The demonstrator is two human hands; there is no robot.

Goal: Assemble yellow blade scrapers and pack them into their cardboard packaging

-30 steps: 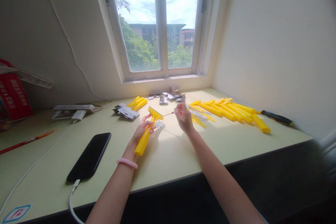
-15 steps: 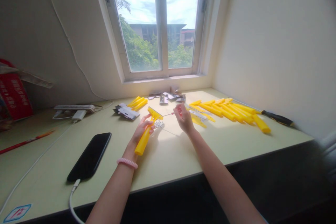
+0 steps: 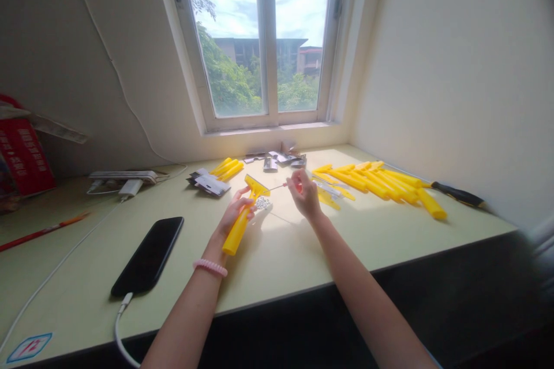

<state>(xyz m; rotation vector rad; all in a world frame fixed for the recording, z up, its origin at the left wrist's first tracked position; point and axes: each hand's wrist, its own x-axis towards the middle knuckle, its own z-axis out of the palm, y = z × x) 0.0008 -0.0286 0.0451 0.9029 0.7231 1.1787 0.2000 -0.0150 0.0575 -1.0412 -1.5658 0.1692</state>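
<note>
My left hand (image 3: 229, 218) is wrapped round the handle of a yellow plastic scraper (image 3: 237, 232), tilted with its wide head up and away from me. In the fingers of my right hand (image 3: 305, 195) is a thin screwdriver (image 3: 279, 186), its metal shaft pointing left. The shaft's tip reaches the right side of the scraper's head; whether a screw sits there is too small to see. Just behind my left fingers lies a pile of small screws (image 3: 263, 203) on the table. Yellow scraper heads (image 3: 331, 199) lie beyond my right hand.
Several yellow handles (image 3: 381, 184) and a black-handled tool (image 3: 459, 194) lie at the right. Yellow handles (image 3: 228, 169), grey-white packets (image 3: 210, 183) and metal pieces (image 3: 270, 165) lie at the back. A phone (image 3: 147, 256) on a cable and a power strip (image 3: 123, 177) are left.
Both hands stay almost in place. The screwdriver's tip remains at the scraper's head, and the fingers of my right hand have shifted slightly around it.
</note>
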